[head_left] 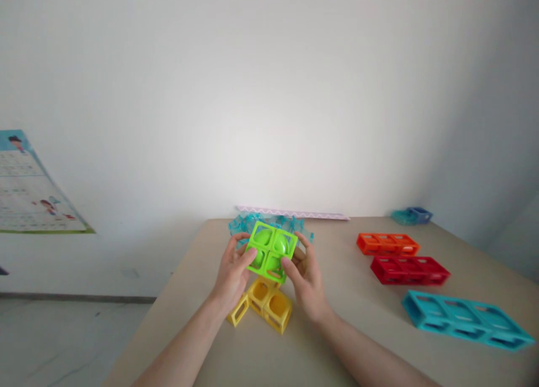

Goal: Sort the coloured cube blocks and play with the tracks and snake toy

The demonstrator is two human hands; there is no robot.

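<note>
A bright green block piece, square with four openings, is held up above the table and tilted. My left hand grips its left edge, thumb on the front. On its right edge, my right hand is closed with the thumb on the lower right part. Below the green piece, yellow open-frame blocks lie on the table, partly hidden by it and by my left hand. Translucent light-blue pieces are behind the green piece, near the back edge.
On the right of the table lie an orange block row, a red row and a turquoise row. Blue pieces sit at the back right corner. A pale patterned strip runs along the wall.
</note>
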